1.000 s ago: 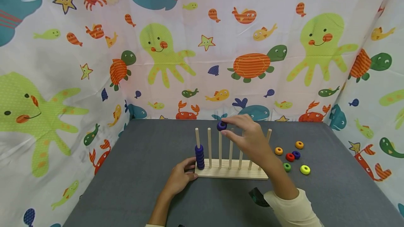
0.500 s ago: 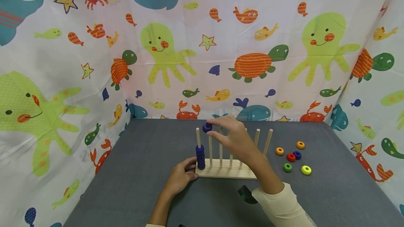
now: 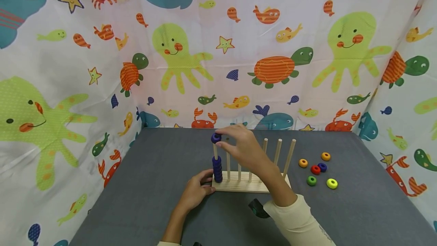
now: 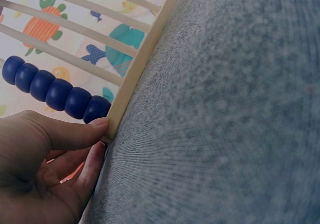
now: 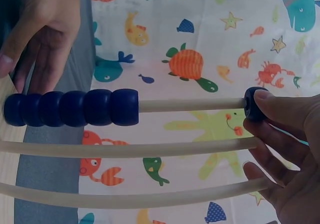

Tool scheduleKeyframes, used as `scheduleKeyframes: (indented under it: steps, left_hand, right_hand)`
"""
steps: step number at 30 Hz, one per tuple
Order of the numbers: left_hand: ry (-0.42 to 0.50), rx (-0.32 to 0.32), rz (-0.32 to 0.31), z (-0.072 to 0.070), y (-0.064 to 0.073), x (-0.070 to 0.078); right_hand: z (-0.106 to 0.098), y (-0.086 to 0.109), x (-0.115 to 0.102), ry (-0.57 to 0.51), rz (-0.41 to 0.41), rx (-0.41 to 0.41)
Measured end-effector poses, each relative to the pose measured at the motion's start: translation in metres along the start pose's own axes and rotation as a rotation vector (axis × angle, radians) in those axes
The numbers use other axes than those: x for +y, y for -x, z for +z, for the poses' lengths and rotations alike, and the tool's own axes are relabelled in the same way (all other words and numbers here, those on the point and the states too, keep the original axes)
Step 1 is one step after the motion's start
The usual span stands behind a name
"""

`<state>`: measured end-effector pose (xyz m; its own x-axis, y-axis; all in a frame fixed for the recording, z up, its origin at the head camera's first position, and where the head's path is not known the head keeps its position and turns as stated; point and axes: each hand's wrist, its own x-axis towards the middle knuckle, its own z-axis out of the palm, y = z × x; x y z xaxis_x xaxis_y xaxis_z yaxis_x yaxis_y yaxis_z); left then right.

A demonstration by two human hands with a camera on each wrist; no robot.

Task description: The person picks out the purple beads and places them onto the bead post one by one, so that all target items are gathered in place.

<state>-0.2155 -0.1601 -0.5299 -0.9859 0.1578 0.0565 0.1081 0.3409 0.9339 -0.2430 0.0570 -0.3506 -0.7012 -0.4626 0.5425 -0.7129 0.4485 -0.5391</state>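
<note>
My right hand pinches a dark blue bead between thumb and fingers at the top of the leftmost peg. In the right wrist view the peg meets this bead; how far it passes through is hidden. Lower on the same peg sits a stack of several blue beads, down against the wooden base. The left hand grips the base's left end, with its thumb on the near side in the left wrist view. Several bare pegs stand to the right, partly behind the right hand.
Right of the pegboard lie loose beads: two orange, one red, one blue, one green and one yellow. A patterned cloth hangs behind the grey table.
My right hand has moved left across the peg tops, carrying the blue bead to the leftmost peg. The left hand has stayed on the base.
</note>
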Motion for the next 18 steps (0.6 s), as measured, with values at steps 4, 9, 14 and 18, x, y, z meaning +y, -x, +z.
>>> scheduleKeyframes:
  steps: [4, 9, 14, 18]
  left_hand:
    - [-0.013, -0.002, 0.004, 0.0004, -0.0017, -0.0008]
    - [0.011, 0.005, 0.021, 0.0003, -0.0004, -0.0005]
    - [-0.006, 0.004, 0.022, 0.0000, 0.0002, -0.0006]
    - [-0.004, 0.003, 0.026, -0.0005, 0.0013, -0.0007]
  right_hand:
    - [0.0021, -0.0021, 0.0006, 0.003, 0.006, 0.000]
    - [0.0041, -0.0033, 0.0008, -0.003, 0.024, 0.001]
    - [0.0057, -0.0041, 0.0014, 0.002, 0.023, -0.005]
    - [0.0071, -0.0043, 0.0021, 0.014, 0.014, -0.006]
